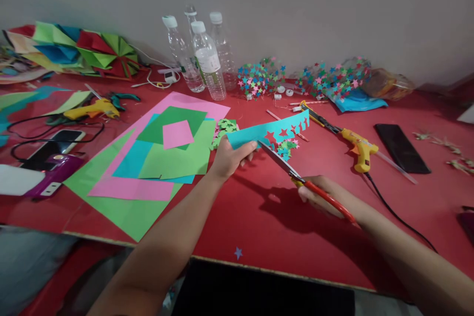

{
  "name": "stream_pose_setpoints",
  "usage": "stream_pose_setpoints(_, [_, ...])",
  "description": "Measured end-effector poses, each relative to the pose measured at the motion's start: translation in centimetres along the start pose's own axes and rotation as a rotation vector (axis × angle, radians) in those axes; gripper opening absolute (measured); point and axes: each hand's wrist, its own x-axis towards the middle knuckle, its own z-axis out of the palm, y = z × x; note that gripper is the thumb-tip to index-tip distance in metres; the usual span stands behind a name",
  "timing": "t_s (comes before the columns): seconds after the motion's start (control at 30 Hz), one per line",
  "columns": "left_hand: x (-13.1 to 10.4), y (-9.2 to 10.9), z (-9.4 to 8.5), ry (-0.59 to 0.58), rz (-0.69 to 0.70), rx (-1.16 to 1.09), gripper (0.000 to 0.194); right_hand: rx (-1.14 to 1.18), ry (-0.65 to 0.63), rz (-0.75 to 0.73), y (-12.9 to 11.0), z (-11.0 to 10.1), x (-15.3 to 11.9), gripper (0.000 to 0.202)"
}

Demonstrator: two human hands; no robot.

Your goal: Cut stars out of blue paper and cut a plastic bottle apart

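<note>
Step in hand, as judged: cutting shapes from a blue paper strip (255, 134). The left hand (236, 154) has it near one end, fingers closed in a pinch with the thumb on the near face; the rest runs out to the right of those fingers, unsupported, with star-shaped holes along its far half.

Right hand (326, 193): fingers curled around the handles of the scissors (292, 173). The blades point up and left, tips at the strip's lower edge just beside the left thumb. Contact with the paper, and how far the blades are parted: cannot tell.

Below the strip, right of the left fingers, a small heap of loose stars (287, 149) lies on the tabletop (218, 229). Green cut pieces (223, 130) lie just beyond the left fingers; stacked paper sheets (176, 164) are to their left.

Judgement on next move: a further cut calls for a steady left pinch, the strip turned to suit the blades, and fingertips kept clear of the tips.
</note>
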Motion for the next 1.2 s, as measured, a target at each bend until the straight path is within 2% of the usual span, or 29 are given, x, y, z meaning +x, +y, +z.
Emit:
stream_pose_setpoints(0.1, [0.11,-0.16,-0.03,-0.015,0.002,-0.019,0.025,-0.040,0.025,0.025,-0.14,0.08,0.08,0.053])
stream_pose_setpoints(0.37, [-0.01,-0.22,0.08,0.005,-0.012,-0.030,0.024,-0.077,0.034,-0.045,0.39,0.16,0.18,0.053])
stream_pose_setpoints(0.9, [-0.23,-0.79,0.62,0.041,-0.050,-0.003,0.022,0.012,0.025,0.021,-0.08,0.78,0.12,0.044])
stream_pose_setpoints(1.2, [-0.34,-0.49,0.82,0.050,-0.042,-0.040,0.020,0.021,0.011,-0.019,0.28,0.75,0.30,0.048])
